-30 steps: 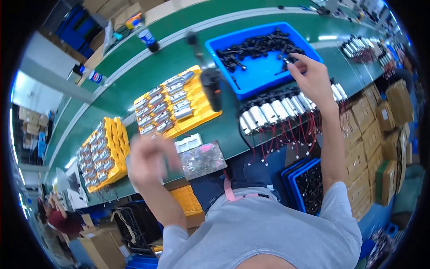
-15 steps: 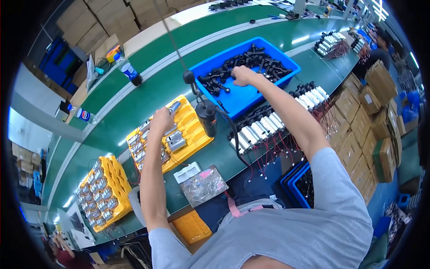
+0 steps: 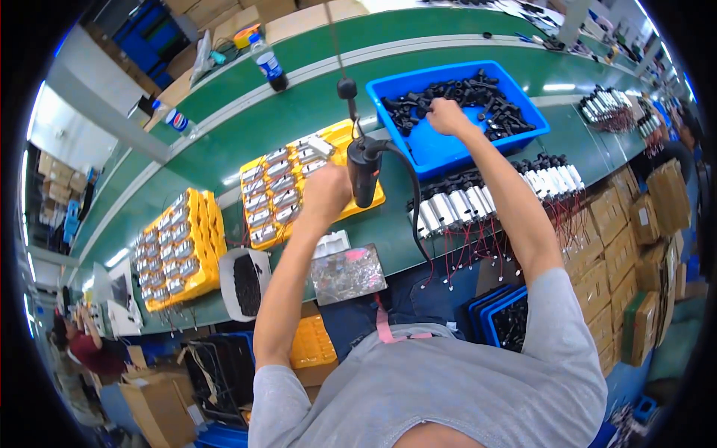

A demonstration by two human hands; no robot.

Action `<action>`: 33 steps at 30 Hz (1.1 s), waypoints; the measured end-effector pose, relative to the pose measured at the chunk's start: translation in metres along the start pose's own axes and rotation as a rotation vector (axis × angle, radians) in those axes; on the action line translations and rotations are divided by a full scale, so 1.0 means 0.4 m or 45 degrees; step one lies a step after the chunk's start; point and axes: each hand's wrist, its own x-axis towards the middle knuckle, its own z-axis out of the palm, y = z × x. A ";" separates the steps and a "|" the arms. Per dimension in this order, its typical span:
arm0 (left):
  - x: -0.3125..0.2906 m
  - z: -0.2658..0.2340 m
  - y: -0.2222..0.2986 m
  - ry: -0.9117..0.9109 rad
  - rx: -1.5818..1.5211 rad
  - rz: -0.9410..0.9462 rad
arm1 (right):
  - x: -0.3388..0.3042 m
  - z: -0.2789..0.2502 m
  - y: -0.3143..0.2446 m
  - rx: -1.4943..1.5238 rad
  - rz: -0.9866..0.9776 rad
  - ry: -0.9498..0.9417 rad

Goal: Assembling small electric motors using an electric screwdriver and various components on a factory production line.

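My left hand (image 3: 328, 193) is closed above the near right part of a yellow tray (image 3: 366, 198), beside a hanging black electric screwdriver (image 3: 364, 175); anything in its fingers is hidden. Silver motor-like cylinders (image 3: 284, 183) with wires lie in rows in the tray. My right hand (image 3: 447, 117) reaches into a blue bin (image 3: 429, 149), its fingers curled together at a heap of black plastic parts (image 3: 467, 89). What those fingers pinch, if anything, cannot be made out.
White cylinders with black ends and red wires (image 3: 467, 205) line the bench's near edge. A foil-covered block (image 3: 349, 275) sits near my lap. Further left stand stacked yellow trays (image 3: 205, 246) and a white bin (image 3: 246, 280). Bottles (image 3: 267, 63) stand at the back.
My left hand has moved from a silver cylinder in the tray toward me, close by the screwdriver. My right hand stays in the blue bin. The whole view has shifted.
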 end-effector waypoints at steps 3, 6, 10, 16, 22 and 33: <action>-0.064 0.007 0.030 -0.056 0.012 -0.040 | -0.107 -0.132 -0.075 0.275 -0.249 0.282; -0.060 -0.031 0.079 -0.309 0.034 -0.168 | -0.246 -0.250 -0.108 0.496 -0.148 0.297; 0.036 -0.070 -0.011 0.151 -0.023 -0.818 | -0.450 -0.332 -0.171 1.093 -0.035 0.197; 0.228 0.047 -0.071 0.083 0.112 -0.996 | -0.622 -0.309 -0.199 1.366 0.005 0.454; 0.247 0.148 -0.100 0.034 0.081 -1.024 | -0.739 -0.302 -0.187 1.345 0.091 0.598; 0.018 -0.117 -0.173 0.417 -1.724 -0.598 | -0.872 -0.361 -0.299 0.935 -0.375 0.314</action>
